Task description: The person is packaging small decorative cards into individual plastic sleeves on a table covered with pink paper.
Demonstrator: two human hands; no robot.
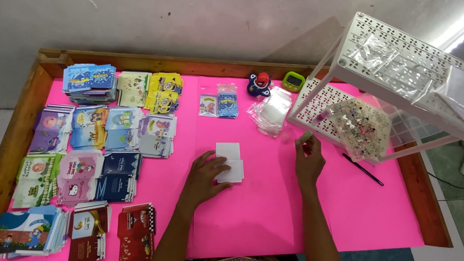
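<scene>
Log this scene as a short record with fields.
surface: pink table with wooden rim
left hand: flat on white cards
right hand: raised, pinching a small pale piece
left side: stacks of printed envelopes
back: clear bags, green timer, toy
right: white rack, bead bag, black pen

The small pale object (305, 136) pinched at the fingertips of the right hand (309, 161) is too small to identify. The left hand (204, 177) covers part of the white rectangular cards (229, 161) — how many lie stacked cannot be told. The tiny pieces inside the clear plastic bag (358, 127) blur together. The stack of illustrated blue paper packets (24, 232) is cut off by the lower edge.
</scene>
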